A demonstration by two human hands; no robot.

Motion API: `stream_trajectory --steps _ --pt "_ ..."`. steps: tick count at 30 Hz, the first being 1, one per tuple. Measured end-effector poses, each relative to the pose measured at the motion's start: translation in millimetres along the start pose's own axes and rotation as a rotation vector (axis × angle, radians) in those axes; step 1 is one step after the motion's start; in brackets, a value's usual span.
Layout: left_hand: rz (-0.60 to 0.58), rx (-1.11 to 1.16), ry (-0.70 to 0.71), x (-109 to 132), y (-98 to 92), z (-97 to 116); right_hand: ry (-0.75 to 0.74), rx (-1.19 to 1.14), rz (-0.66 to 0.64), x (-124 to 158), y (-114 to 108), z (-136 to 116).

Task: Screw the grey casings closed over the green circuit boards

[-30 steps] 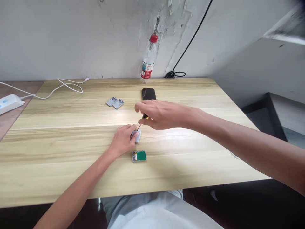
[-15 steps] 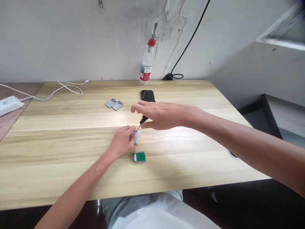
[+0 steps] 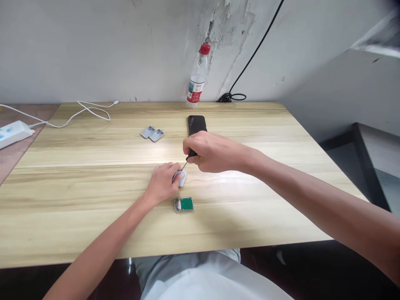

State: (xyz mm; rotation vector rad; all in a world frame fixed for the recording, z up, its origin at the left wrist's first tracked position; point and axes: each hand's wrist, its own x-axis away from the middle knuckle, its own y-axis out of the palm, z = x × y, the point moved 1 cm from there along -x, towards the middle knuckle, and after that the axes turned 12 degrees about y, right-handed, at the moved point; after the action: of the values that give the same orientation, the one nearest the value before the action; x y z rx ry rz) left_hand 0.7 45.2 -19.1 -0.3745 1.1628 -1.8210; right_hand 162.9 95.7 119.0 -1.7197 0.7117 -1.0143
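Note:
My left hand (image 3: pixel 164 181) is closed on a small grey plastic case (image 3: pixel 182 179), holding it against the wooden table. My right hand (image 3: pixel 209 151) grips a screwdriver (image 3: pixel 185 164) by its handle, which the fingers mostly hide. The thin metal shaft slants down to the far edge of the case; whether its tip sits in a screw is too small to tell. Nearer to me lies an opened case (image 3: pixel 184 204) with a green circuit board and a small yellow-and-white cylinder inside. Beyond my left hand, two grey case shells (image 3: pixel 152 133) lie side by side, hollow faces up.
A black phone (image 3: pixel 197 122) lies partly behind my right hand. Against the wall stands a plastic bottle (image 3: pixel 196 85) with a red cap. A white cable (image 3: pixel 90 109) runs from the power strip (image 3: pixel 14 133) at the left. A black cord (image 3: pixel 231 97) coils at the table's back edge.
The fingers of my right hand have closed around the screwdriver handle, having been more spread before. My left hand stays on the grey case. The whole view has shifted slightly.

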Motion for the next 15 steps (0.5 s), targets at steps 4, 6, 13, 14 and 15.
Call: stream_trajectory --steps 4,6,13,14,15 --pt "0.011 -0.012 0.011 0 -1.2 0 0.05 -0.077 0.063 4 -2 0" --pt "0.024 -0.017 0.011 1 -2.0 1 0.082 -0.226 0.119 10 0 10" --pt "0.142 0.097 -0.151 0 0.5 1 0.345 -1.609 0.674 41 64 77" --pt "0.161 0.113 -0.181 -1 0.8 0 0.353 -1.803 0.683 41 75 84" --pt "0.179 0.13 -0.201 -1 0.5 0 0.351 -1.935 0.676 41 83 87"
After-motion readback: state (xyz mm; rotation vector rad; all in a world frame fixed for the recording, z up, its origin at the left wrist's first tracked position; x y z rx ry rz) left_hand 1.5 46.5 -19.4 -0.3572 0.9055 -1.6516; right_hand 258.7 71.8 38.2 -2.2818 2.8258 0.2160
